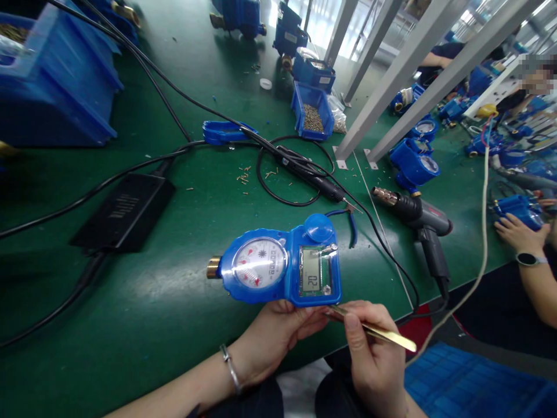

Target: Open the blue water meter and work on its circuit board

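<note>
A blue water meter (282, 293) with a round dial and a small lit display lies on the green bench in front of me, its brass threaded end to the left. At its near edge is my left hand (274, 334), thumb and fingers closed together; what they pinch is hidden. My right hand (378, 354) grips gold-coloured tweezers (394, 337), whose tips reach the meter's near edge beside my left fingertips.
Beyond the meter lie blue-handled pliers (353, 229), a black electric screwdriver (308, 177) and scattered small screws (244, 175). A heat gun (429, 223) rests to the right, a black power adapter (126, 212) to the left. Cables cross the bench (209, 215). A co-worker's hand (520, 235) is at far right.
</note>
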`<state>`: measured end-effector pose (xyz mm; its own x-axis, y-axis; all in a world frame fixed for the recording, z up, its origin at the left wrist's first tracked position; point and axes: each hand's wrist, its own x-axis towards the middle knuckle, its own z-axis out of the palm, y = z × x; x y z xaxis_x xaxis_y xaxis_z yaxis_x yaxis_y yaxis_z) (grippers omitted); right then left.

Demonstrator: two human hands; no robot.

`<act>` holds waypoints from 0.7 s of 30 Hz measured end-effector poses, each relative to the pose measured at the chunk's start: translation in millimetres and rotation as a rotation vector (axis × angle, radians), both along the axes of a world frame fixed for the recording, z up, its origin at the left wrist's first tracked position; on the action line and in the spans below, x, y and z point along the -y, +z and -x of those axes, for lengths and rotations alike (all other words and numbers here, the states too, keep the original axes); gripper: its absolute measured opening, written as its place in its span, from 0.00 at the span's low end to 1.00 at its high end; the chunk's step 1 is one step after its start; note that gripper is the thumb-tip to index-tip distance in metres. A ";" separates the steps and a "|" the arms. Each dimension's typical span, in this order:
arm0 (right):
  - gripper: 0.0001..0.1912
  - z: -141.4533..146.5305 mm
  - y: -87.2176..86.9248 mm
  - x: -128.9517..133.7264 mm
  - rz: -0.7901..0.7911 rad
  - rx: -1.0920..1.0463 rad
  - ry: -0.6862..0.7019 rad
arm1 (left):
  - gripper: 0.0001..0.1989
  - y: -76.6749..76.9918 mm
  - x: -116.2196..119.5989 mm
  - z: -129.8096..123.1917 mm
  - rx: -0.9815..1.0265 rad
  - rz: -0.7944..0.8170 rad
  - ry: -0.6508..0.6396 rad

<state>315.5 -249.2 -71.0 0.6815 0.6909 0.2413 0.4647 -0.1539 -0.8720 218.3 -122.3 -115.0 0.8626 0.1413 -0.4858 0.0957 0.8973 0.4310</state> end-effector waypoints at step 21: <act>0.15 -27.8 -6.1 -16.3 0.031 -0.947 -0.054 | 0.17 14.4 -2.2 -7.3 0.070 -0.068 -0.024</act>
